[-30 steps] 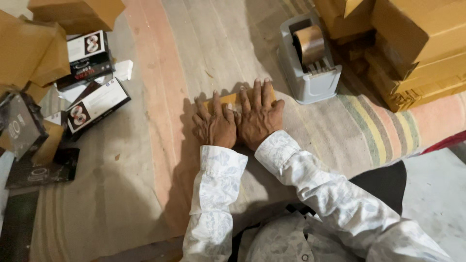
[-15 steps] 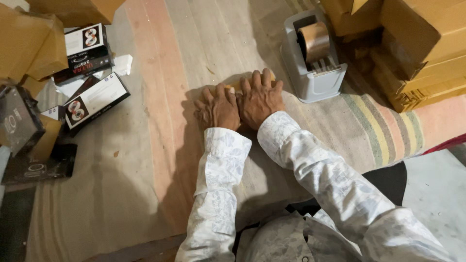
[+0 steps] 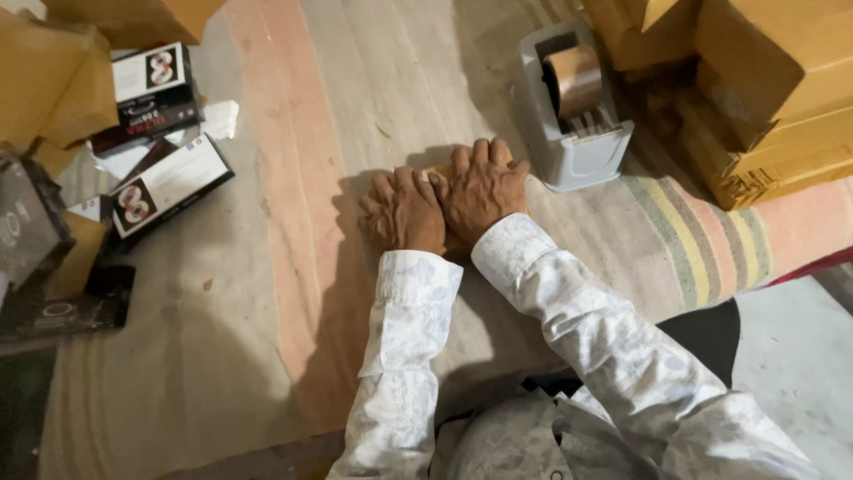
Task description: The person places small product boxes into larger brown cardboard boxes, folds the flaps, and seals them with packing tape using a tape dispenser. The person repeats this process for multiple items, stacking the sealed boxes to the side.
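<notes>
At the far left a heap of small product boxes lies on the striped rug (image 3: 293,267): one dark box (image 3: 27,222) tilted at the frame edge, one flat black box (image 3: 62,311) below it, one black-and-white box (image 3: 164,187) lying at a slant, and a stack of two more (image 3: 147,93) above that, with scraps of white paper between them. Brown cardboard cartons (image 3: 53,80) crowd the upper left corner; their count cannot be told.

In the middle, the person's two hands lie side by side, touching, both palm down. The left hand (image 3: 404,213) has its fingers flat and held close together, pressing on a small tan package (image 3: 442,171), of which only a sliver shows at the fingertips. The right hand (image 3: 484,188) rests beside it with fingers slightly fanned, also pushing down on the same package. The hands hide nearly all of it, so its shape cannot be told. Both wrists come out of pale patterned sleeves.

Just right of the right hand stands one grey tape dispenser (image 3: 573,147) holding one roll of brown tape (image 3: 576,80); it is near the knuckles but not touching. Further right, stacked brown cartons (image 3: 764,98) fill the upper corner, at least four, resting partly on the rug's coloured stripes.
</notes>
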